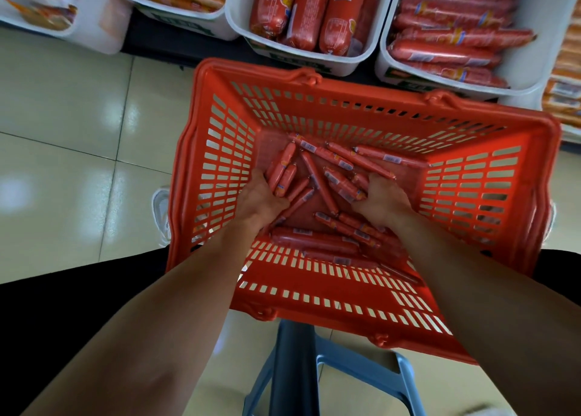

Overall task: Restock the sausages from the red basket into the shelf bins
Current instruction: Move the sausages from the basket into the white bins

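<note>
The left hand (263, 199) and right hand (383, 200) each had a grip clamped on sausages (281, 176) in the red basket (330, 304). Lifting them to a shelf bin (382, 66) seemed next.

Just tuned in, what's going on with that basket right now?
A person has both hands down in the red basket, which seems to rest on a blue stool. The left hand and right hand each grip a bunch of sausages from the loose pile inside. The white bins ahead already hold plenty.
</note>
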The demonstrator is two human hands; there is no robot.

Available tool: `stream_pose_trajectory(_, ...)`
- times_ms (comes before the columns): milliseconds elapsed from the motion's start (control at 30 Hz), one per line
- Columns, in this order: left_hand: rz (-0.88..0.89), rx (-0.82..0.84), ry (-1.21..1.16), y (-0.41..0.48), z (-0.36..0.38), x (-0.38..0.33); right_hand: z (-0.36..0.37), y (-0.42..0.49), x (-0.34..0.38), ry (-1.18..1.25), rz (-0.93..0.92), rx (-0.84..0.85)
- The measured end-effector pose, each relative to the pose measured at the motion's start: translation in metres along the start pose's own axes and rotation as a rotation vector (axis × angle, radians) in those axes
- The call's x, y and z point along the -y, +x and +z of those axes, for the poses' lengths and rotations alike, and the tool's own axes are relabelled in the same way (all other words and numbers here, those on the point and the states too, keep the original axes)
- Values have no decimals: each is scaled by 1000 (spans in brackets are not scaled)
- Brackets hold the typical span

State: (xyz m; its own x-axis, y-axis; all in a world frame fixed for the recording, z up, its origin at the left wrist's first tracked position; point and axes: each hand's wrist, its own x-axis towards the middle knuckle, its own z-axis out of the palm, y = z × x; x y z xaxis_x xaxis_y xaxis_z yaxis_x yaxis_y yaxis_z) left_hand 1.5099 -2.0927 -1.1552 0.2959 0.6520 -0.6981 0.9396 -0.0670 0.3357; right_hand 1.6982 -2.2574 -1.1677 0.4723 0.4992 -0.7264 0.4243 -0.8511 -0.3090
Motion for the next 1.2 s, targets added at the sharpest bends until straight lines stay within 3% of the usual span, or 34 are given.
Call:
stream_pose_trajectory(300,82,14,26,-51,-55,-38,-70,-43,32,97,-71,48)
stream_pose_trajectory(667,304,-122,-56,-114,-125,-104,-205,-120,49,166,-231,-228)
stream_pose_trajectory(933,386,-198,-140,-80,-163,-164,-292,-59,73,276,-273,-427)
stream_pose_trajectory(1200,469,-207,-213,-18,-172,-213,-310,39,78,35,-300,-430)
